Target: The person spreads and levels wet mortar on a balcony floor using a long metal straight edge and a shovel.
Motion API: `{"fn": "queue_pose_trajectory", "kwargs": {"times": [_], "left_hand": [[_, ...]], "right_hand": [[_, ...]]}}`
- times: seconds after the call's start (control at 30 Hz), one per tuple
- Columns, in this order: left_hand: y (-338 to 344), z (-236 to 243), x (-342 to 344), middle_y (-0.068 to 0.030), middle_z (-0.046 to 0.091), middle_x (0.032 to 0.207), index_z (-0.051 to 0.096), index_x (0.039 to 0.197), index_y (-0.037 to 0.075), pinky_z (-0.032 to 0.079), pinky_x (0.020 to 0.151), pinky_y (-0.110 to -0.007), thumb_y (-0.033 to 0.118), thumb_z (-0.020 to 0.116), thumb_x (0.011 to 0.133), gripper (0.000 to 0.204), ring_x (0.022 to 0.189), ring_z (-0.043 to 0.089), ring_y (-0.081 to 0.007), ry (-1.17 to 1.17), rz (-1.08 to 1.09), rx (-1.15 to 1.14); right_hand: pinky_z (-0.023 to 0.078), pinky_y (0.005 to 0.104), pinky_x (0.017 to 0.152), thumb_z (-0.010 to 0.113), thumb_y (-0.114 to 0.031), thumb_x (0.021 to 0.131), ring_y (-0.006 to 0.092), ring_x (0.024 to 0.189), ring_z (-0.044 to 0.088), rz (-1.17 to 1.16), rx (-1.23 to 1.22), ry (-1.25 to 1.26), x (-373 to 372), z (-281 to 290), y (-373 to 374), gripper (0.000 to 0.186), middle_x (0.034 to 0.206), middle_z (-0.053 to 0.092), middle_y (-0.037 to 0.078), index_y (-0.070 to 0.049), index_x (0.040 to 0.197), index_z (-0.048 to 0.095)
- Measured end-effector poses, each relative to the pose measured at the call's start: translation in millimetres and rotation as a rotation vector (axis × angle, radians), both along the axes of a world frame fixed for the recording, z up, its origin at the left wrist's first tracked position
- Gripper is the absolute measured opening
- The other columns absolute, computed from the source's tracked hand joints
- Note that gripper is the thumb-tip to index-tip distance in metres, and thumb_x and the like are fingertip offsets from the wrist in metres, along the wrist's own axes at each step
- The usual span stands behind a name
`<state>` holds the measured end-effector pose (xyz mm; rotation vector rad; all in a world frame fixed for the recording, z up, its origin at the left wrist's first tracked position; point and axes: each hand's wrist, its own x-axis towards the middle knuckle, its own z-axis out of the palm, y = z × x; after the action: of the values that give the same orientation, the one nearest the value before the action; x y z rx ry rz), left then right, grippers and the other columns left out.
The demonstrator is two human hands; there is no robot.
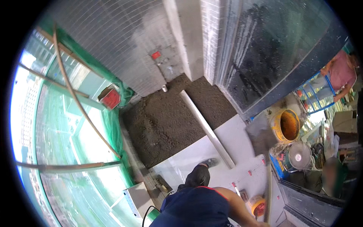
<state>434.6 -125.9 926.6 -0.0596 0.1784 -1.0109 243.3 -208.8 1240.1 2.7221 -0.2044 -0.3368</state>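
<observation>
My right arm (242,206) reaches down to the lower edge, where my right hand (262,224) is almost wholly cut off and its fingers are hidden. Closest to that arm is a small yellow-orange bucket (258,207) with red pieces in it. Beside the bucket lies a small tool with a pale handle (236,189). My left hand is out of the picture. Ahead of my shoe (211,162), a long metal straightedge (207,129) lies from the dark mortar bed (166,117) across the pale floor tiles (181,164). Small red clips (250,173) stick up at tile joints.
Green netting (113,132) and poles line the left side. A grey tiled wall (109,41) and a glass panel (272,49) bound the bed. Beyond the doorway are a large yellow bucket (280,126), clutter, and a person (340,72) holding a blue hand truck (317,94).
</observation>
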Motion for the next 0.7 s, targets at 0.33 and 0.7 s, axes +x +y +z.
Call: {"fn": "queue_pose_trajectory", "kwargs": {"times": [0.33,0.7], "left_hand": [[240,-256,-206,-0.0104,0.054,0.06,0.054,0.072,0.004,0.045,0.038,-0.039,0.008,0.067,0.074,0.014,0.045,0.056,-0.0275,1.256,0.843,0.916],[504,-322,-373,-0.0122,0.054,0.058,0.054,0.064,0.004,0.047,0.043,-0.041,0.009,0.061,0.077,0.015,0.047,0.057,-0.0278,1.268,0.75,1.255]], "right_hand": [[0.052,0.0486,0.075,0.068,-0.053,0.082,0.0373,0.091,0.067,-0.004,0.152,0.802,-19,-144,-26,0.062,0.099,0.067,0.023,-0.006,0.122,0.059],[0.05,0.0504,0.067,0.073,-0.031,0.085,0.0428,0.078,0.065,0.273,0.583,1.076,-32,-245,239,0.027,0.083,0.067,0.021,-0.01,0.1,0.064]]}}
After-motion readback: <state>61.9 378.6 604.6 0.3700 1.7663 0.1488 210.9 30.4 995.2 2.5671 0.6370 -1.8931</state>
